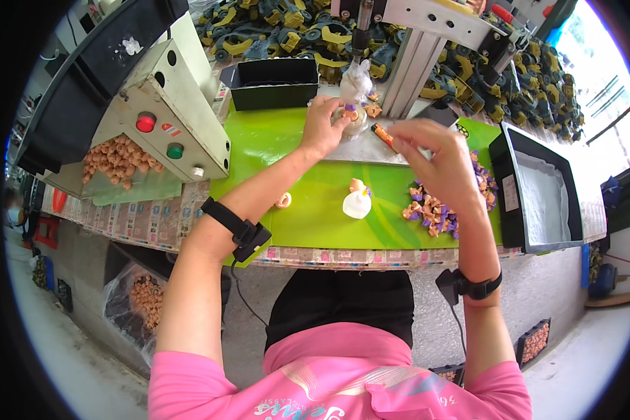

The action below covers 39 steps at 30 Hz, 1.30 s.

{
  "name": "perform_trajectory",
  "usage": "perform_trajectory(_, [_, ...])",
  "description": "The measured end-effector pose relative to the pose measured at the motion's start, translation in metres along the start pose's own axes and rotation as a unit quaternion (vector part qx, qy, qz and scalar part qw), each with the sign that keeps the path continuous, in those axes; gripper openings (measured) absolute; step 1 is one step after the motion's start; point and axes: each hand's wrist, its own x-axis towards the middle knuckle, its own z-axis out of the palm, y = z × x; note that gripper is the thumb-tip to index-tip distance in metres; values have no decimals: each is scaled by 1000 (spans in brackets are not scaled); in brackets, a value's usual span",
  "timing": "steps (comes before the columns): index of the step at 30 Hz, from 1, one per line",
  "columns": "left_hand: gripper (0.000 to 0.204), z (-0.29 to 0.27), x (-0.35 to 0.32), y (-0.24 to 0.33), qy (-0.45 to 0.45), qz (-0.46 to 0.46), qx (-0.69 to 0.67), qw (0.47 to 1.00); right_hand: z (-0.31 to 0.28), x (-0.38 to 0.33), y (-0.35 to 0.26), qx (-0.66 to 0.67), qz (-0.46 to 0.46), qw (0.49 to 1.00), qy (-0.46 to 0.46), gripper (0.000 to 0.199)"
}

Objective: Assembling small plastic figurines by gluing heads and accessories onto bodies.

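1. Left hand (323, 124) pinched on a small white plastic figure (353, 115) under the press, far worktop edge.
2. Right hand (437, 157) loosely curled, grip unclear, above the purple-and-tan pieces (434, 210).
3. Glossy white figure (358, 201) mid green mat (294, 182).

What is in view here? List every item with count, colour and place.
press fixture: one, metal, above the left hand
small white figure: one, white with tan and purple top, on the green mat
green mat: one, bright green, covering the bench top
pile of small parts: many, tan and purple, on the mat under the right hand
orange-tipped tool: one, orange and black, by the right fingers
black bin: one, black, behind the mat
black tray: one, black with pale lining, right of the mat
control box: one, cream with a red and a green button, left
tan parts: many, under the control box
left hand: at a part under the press
right hand: over the pile
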Motion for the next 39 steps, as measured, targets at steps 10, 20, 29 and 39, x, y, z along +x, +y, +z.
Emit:
perform_trajectory(10, [23,-3,-4,3,20,50,-13,998,-26,190,-45,-181,-67,963,190,63])
perform_trajectory(20, [28,-10,0,15,-40,-22,8,999,-75,124,-139,250,-238,937,-62,53])
perform_trajectory(29, [44,-114,-60,26,-172,10,75,982,7,32,-57,-41,-254,955,147,59])
perform_trajectory(39, [38,-137,-140,42,-206,69,238,947,108,-113,-8,30,138,983,117,59])
